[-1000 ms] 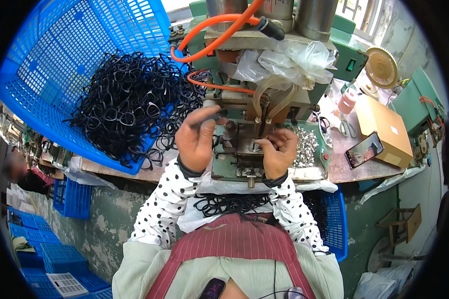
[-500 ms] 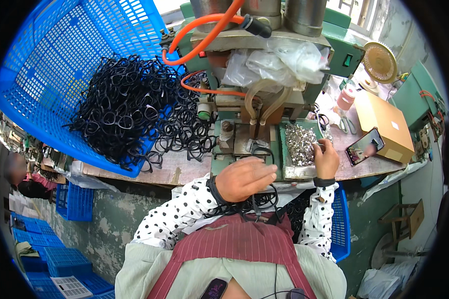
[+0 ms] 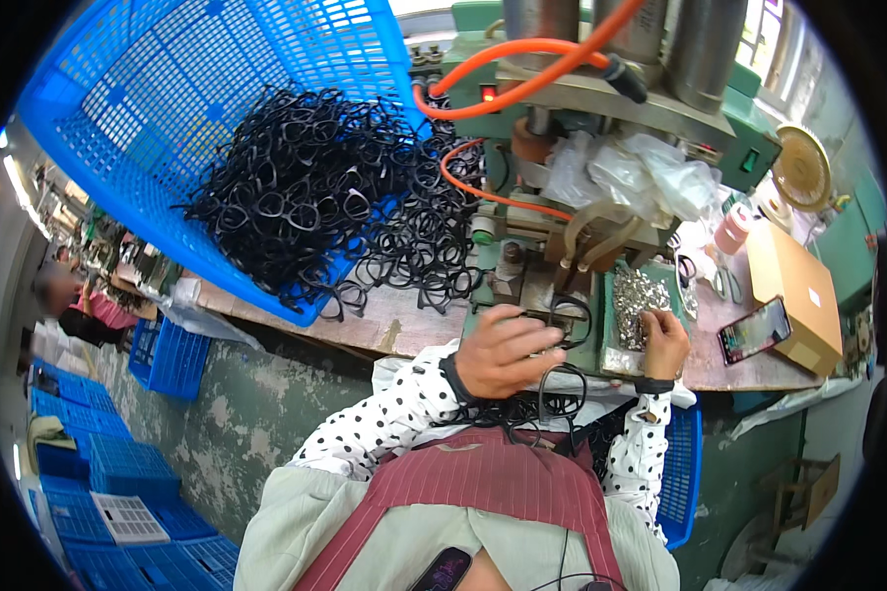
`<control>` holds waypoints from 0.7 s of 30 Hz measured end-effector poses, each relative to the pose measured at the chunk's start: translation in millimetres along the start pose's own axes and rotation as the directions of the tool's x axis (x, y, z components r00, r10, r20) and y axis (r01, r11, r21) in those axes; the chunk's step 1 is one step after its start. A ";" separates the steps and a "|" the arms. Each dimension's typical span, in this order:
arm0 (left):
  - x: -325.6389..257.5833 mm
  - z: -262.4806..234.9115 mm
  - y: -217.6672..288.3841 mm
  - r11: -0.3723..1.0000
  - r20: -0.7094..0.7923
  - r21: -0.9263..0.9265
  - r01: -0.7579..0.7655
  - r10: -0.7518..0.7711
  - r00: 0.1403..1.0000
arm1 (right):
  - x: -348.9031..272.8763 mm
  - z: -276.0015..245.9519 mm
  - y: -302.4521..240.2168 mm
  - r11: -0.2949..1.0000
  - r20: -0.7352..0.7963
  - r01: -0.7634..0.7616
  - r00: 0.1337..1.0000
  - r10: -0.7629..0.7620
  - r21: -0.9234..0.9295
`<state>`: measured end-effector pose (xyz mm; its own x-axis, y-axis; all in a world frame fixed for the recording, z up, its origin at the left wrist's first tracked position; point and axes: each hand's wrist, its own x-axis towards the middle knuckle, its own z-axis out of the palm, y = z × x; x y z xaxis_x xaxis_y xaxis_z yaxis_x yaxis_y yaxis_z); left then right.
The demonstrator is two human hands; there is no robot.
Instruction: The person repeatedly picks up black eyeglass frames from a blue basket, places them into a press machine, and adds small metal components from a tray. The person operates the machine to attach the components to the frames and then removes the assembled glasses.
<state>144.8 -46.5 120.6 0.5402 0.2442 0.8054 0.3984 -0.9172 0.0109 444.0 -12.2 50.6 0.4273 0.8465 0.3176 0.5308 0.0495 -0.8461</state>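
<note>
Beneath the press (image 3: 611,89), my left hand (image 3: 508,357) is closed on a black eyeglass frame (image 3: 588,313), its fingers bent toward the rim. The frame's upper part reaches the metal fixture (image 3: 537,286); the grip itself is partly hidden. My right hand (image 3: 667,345) has its fingertips pinched together at the heap of small shiny metal parts (image 3: 636,295) in a shallow tray (image 3: 623,362). What sits between those fingertips does not show. Several more black eyeglass frames (image 3: 562,389) lie on my lap, below my left hand.
A big blue basket (image 3: 89,148) of black frames tips onto the bench at left, with loose frames spilling beside it. Orange hoses (image 3: 508,49) loop across the press. To the right are scissors (image 3: 727,284), a phone (image 3: 756,331) and a cardboard box (image 3: 796,295). A blue crate (image 3: 682,463) stands below.
The view has shifted, so the bench appears farther right. My left hand's fingers have spread slightly, and more of the eyeglass frame shows beside them. My right hand stays at the metal parts.
</note>
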 end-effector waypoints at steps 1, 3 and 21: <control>-14.0 1.9 -10.7 0.999 -0.091 0.002 0.033 -0.033 0.995 | -1.4 1.0 4.1 1.000 -0.004 -0.003 1.000 0.003 0.005; -57.3 -1.4 -33.6 0.945 -0.121 0.126 0.301 -0.286 0.951 | -3.3 0.1 0.8 0.999 -0.016 0.024 1.000 -0.024 0.023; -152.0 -66.5 -150.4 0.502 0.227 0.603 0.621 -0.854 0.469 | -6.2 13.7 10.2 0.951 -0.104 0.249 0.957 -0.270 -0.182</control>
<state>-46.5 33.4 36.0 0.0818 0.9689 0.2335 0.9819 -0.1186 0.1480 436.6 -9.7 34.2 0.3418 0.7417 0.5772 0.7445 0.1612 -0.6479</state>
